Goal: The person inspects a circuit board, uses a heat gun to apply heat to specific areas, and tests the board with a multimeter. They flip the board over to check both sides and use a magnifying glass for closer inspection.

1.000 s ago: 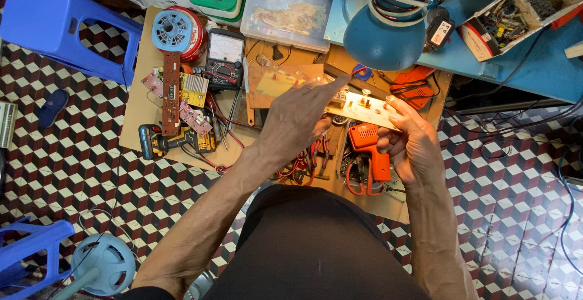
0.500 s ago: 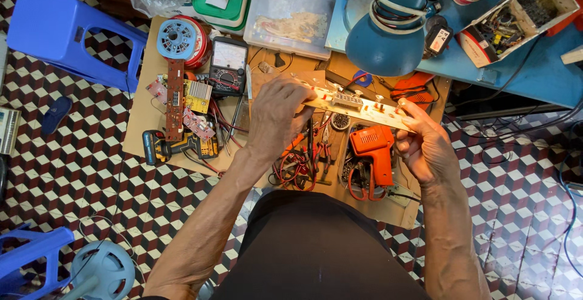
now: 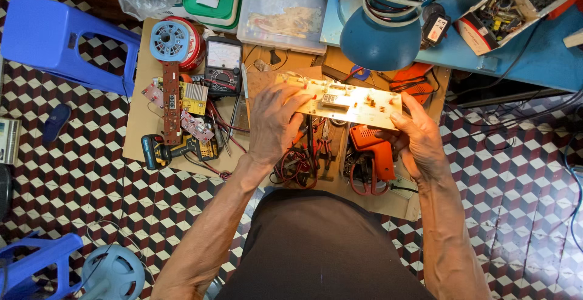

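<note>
A long pale circuit board (image 3: 346, 99) with small parts on it is held level between both hands above a low wooden work board (image 3: 146, 118). My left hand (image 3: 274, 124) grips its left end with fingers curled over the top edge. My right hand (image 3: 416, 137) holds its right end, thumb on the board's face. Beneath them lie red and black test leads (image 3: 297, 163), pliers (image 3: 325, 145) and an orange soldering gun (image 3: 373, 148).
A multimeter (image 3: 223, 63), a blue motor spool (image 3: 171, 40), loose circuit boards (image 3: 176, 102) and a cordless tool (image 3: 176, 148) sit at the left. A clear plastic box (image 3: 282, 11), a blue lamp shade (image 3: 379, 39) and a blue stool (image 3: 51, 39) lie beyond. The floor is checkered tile.
The circuit board has shifted left and turned level, now spread wider between my hands. My left hand moved from its middle to its left end.
</note>
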